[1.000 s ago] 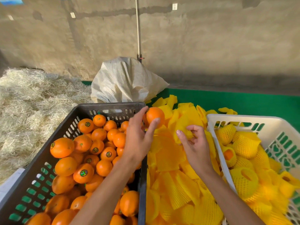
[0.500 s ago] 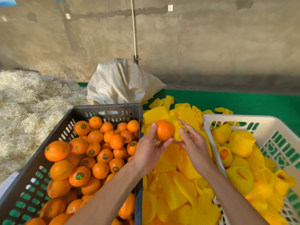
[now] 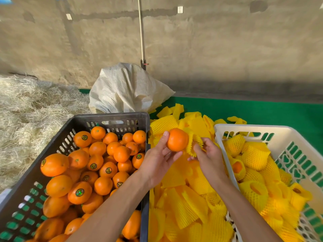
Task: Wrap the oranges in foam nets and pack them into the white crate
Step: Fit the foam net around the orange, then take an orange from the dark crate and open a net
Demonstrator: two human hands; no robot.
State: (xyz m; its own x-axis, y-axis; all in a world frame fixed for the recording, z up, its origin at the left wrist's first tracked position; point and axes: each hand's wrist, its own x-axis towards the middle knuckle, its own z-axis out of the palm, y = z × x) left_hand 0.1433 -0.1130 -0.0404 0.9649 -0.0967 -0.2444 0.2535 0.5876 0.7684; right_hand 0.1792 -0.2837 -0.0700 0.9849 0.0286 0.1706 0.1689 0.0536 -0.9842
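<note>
My left hand (image 3: 157, 159) holds a bare orange (image 3: 176, 139) above the pile of yellow foam nets (image 3: 183, 198). My right hand (image 3: 208, 158) pinches one yellow foam net (image 3: 194, 143) right against the orange's right side. A dark crate (image 3: 111, 117) on the left is full of loose oranges (image 3: 97, 165), several with round stickers. The white crate (image 3: 279, 131) on the right holds several oranges wrapped in yellow nets (image 3: 253, 154).
A white woven sack (image 3: 125, 89) stands behind the dark crate in front of a thin pole (image 3: 142, 32). Straw (image 3: 26, 119) covers the ground at left. A green surface (image 3: 262, 110) lies under the nets, with a concrete wall behind.
My left hand carried the orange from over the dark crate's edge to above the net pile. My right hand lifted a net from the pile and brought it against the orange.
</note>
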